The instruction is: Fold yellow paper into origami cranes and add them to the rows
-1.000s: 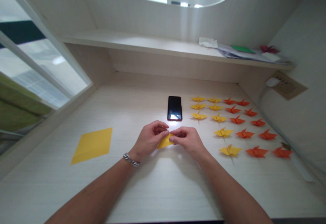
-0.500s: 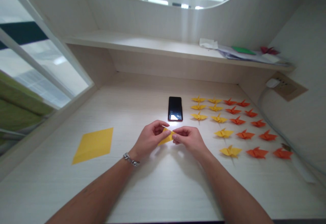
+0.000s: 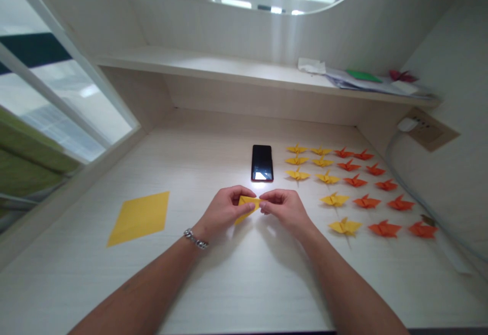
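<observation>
Pinching a folded yellow paper (image 3: 246, 206) between them, left hand (image 3: 224, 208) and right hand (image 3: 285, 207) hover above the counter (image 3: 244, 274), near a phone (image 3: 262, 162).

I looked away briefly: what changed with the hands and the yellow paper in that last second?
The left hand and right hand kept hold of the folded yellow paper, closing in so less of it shows. The phone, flat yellow sheet and paper cranes stayed put.

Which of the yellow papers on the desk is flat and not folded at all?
The yellow square sheet lying left of the left hand; the others are folded.
</observation>
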Tool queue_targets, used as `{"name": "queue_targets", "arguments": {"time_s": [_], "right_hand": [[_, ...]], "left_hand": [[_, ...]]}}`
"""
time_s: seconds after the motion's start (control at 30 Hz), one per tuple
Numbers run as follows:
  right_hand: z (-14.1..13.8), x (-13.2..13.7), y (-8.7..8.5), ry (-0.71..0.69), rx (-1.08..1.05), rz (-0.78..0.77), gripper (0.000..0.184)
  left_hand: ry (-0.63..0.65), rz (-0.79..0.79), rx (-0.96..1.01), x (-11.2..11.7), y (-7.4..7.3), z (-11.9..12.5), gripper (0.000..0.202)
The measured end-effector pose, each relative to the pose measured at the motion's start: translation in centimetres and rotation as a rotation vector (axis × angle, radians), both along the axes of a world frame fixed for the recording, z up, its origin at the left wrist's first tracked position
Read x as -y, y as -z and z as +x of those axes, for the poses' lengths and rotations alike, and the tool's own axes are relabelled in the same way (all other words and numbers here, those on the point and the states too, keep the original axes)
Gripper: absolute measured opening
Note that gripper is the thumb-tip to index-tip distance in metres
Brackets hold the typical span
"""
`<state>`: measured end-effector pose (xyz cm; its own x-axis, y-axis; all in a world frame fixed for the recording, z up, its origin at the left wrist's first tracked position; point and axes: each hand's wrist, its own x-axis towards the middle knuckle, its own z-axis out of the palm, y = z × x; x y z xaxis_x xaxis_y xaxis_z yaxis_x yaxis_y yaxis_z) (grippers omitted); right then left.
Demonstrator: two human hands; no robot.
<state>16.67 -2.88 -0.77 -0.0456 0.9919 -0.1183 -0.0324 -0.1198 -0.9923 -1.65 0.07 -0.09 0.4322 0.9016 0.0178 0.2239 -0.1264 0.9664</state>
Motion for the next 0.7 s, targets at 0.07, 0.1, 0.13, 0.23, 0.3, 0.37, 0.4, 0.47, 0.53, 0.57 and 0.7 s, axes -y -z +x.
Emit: {"name": "queue_targets", "arguments": {"time_s": [0.07, 0.1, 0.13, 0.23, 0.3, 0.37, 0.4, 0.47, 0.53, 0.57, 0.7], "right_hand": [[0.03, 0.02, 0.08, -0.018, 0.003, 0.009, 0.024], [0.04, 0.01, 0.12, -0.020, -0.001, 0.010, 0.024], [0.04, 0.01, 0.16, -0.019, -0.006, 0.010, 0.024], [0.01, -0.02, 0.19, -0.018, -0.023, 0.001, 0.025], [-0.02, -0.01, 0.14, -0.017, -0.033, -0.004, 0.025], [-0.04, 0.02, 0.08, -0.013, -0.039, -0.007, 0.026], [-0.04, 0.04, 0.05, -0.012, -0.040, -0.008, 0.027], [-0.05, 0.07, 0.00, -0.014, -0.043, -0.009, 0.027], [-0.04, 0.10, -0.03, -0.019, -0.042, -0.007, 0.028], [-0.04, 0.10, -0.04, -0.022, -0.040, -0.006, 0.028], [-0.05, 0.07, 0.01, -0.010, -0.030, -0.006, 0.027]], "left_hand": [[0.034, -0.008, 0.000, 0.12, -0.22, 0.10, 0.025], [0.048, -0.015, 0.006, 0.17, -0.30, 0.16, 0.025], [0.058, -0.023, 0.011, 0.21, -0.34, 0.20, 0.025], [0.059, -0.035, 0.011, 0.21, -0.28, 0.25, 0.027], [0.056, -0.037, 0.006, 0.15, -0.16, 0.23, 0.027], [0.054, -0.035, 0.001, 0.09, -0.08, 0.19, 0.027], [0.053, -0.032, 0.000, 0.07, -0.06, 0.18, 0.026], [0.053, -0.030, -0.002, 0.08, -0.10, 0.17, 0.025], [0.052, -0.033, -0.008, 0.14, -0.19, 0.19, 0.024], [0.052, -0.034, -0.011, 0.17, -0.25, 0.20, 0.023], [0.045, -0.026, -0.017, 0.25, -0.41, 0.19, 0.022]]}}
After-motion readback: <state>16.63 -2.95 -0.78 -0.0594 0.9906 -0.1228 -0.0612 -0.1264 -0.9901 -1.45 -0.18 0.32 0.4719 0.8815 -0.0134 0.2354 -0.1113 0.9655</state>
